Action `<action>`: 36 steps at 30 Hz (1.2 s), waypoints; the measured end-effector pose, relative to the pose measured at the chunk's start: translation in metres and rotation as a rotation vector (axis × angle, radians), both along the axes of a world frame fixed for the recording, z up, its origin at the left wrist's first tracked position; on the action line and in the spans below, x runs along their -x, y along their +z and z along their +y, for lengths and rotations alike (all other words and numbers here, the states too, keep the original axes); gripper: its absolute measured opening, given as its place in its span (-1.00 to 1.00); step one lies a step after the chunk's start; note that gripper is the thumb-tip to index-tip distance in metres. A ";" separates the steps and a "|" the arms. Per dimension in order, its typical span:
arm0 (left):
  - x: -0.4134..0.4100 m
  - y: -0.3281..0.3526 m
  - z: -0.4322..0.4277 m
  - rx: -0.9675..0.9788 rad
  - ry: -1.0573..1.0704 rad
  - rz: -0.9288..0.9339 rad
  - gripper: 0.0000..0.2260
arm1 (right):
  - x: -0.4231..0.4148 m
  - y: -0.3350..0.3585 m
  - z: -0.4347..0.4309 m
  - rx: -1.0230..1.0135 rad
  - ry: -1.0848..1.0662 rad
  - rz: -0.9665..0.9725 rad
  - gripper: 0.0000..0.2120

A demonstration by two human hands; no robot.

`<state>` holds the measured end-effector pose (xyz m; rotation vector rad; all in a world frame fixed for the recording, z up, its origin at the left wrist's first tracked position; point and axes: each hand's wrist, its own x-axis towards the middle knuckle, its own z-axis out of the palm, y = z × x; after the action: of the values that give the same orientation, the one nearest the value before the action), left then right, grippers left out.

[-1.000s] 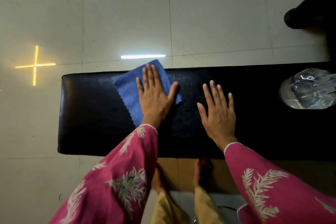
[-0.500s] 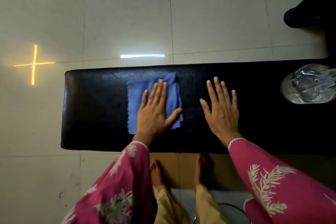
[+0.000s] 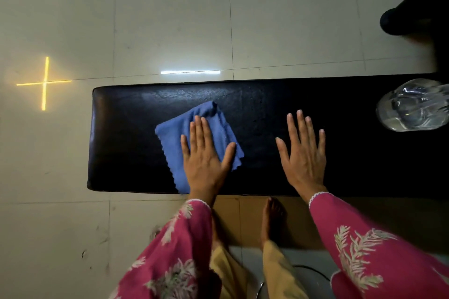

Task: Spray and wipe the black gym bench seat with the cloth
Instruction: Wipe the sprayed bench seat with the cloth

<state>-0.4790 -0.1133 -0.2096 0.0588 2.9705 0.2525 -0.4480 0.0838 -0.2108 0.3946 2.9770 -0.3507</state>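
Note:
The long black bench seat (image 3: 126,133) runs left to right across the view and glistens with wet sheen along its far side. A blue cloth (image 3: 172,143) lies rumpled on its left-middle part, one corner reaching the near edge. My left hand (image 3: 206,155) presses flat on the cloth, fingers pointing away from me, thumb over the cloth's right edge. My right hand (image 3: 303,153) rests flat on the bare seat to the right, fingers spread, holding nothing.
A clear plastic bottle (image 3: 413,107) stands on the seat's right end. Dark equipment (image 3: 413,12) juts in at the top right. My bare feet (image 3: 272,216) stand on brown board just before the bench. Pale tiled floor surrounds the bench, with a yellow light cross (image 3: 45,83).
My left hand has dragged the cloth from the seat's far edge toward the near edge, and the cloth has turned and bunched. The right hand has stayed flat in nearly the same place.

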 end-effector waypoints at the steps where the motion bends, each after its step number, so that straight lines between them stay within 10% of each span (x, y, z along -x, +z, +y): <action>1: -0.008 0.001 0.011 -0.016 0.023 -0.028 -0.22 | 0.000 0.000 0.000 -0.002 -0.001 0.001 -0.41; 7: -0.017 -0.005 -0.018 0.024 -0.394 0.029 -0.25 | -0.001 0.000 0.002 0.006 -0.004 -0.007 -0.39; 12: -0.024 0.000 0.006 0.002 -0.044 -0.010 -0.22 | -0.001 0.000 0.000 0.010 -0.010 -0.004 -0.38; 17: -0.032 -0.003 -0.007 0.018 -0.432 0.005 -0.28 | -0.003 0.001 0.003 0.016 0.003 -0.008 -0.38; 22: -0.033 -0.001 0.000 0.008 -0.206 0.004 -0.27 | -0.008 0.000 0.008 0.011 0.016 -0.009 -0.40; 28: -0.026 -0.006 -0.004 0.004 -0.447 0.012 -0.29 | -0.008 0.001 0.009 0.014 0.005 0.003 -0.41; 32: 0.001 0.003 0.016 -0.035 -0.061 -0.011 -0.26 | -0.009 -0.001 0.018 0.025 -0.030 0.022 -0.41; 36: -0.010 0.002 0.033 -0.028 -0.363 -0.063 -0.27 | -0.008 0.000 0.023 0.015 -0.041 0.022 -0.44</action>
<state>-0.4690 -0.0800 -0.2077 0.5738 2.8240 0.2427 -0.4404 0.1072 -0.2107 0.4538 2.9900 -0.3834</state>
